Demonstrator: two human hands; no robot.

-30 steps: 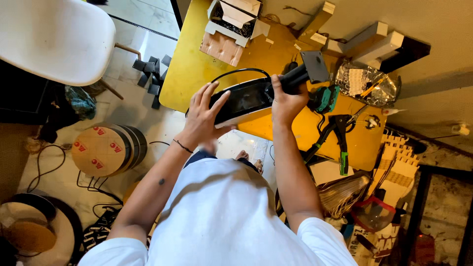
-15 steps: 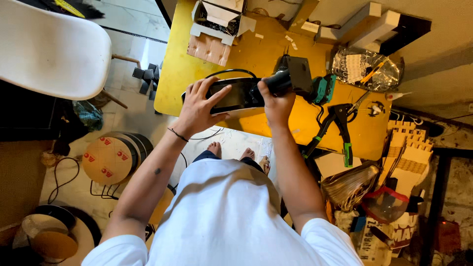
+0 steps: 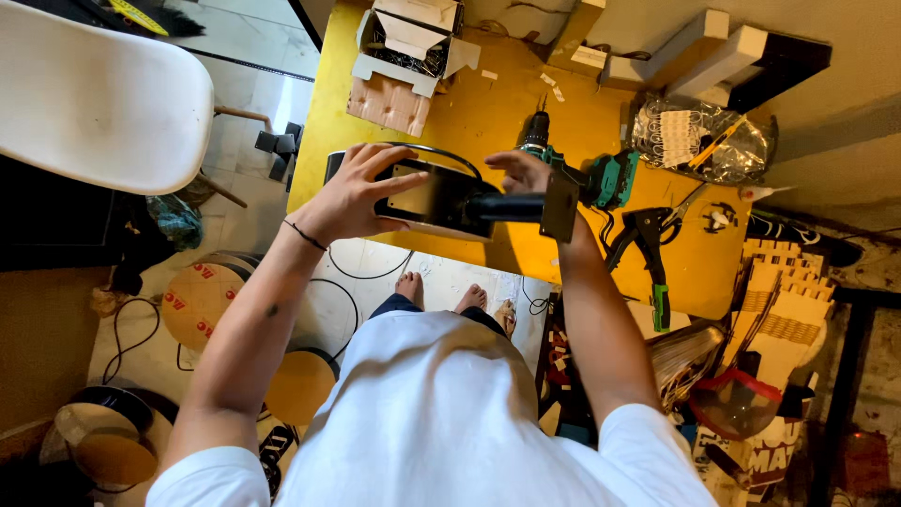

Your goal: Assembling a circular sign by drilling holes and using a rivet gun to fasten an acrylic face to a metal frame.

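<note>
Yellow table (image 3: 488, 122); left hand (image 3: 352, 192) spread, gripping black panel (image 3: 427, 199); stem, square plate.

One head-worn camera looks steeply down — over a white shirt (image 3: 450, 413) onto the yellow table (image 3: 469, 122) and floor, close in; probably wide-angle — edges bend.

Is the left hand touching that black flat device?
Touching. The head view shows the left hand gripping the black device, fingers wrapped over its edge.
</note>
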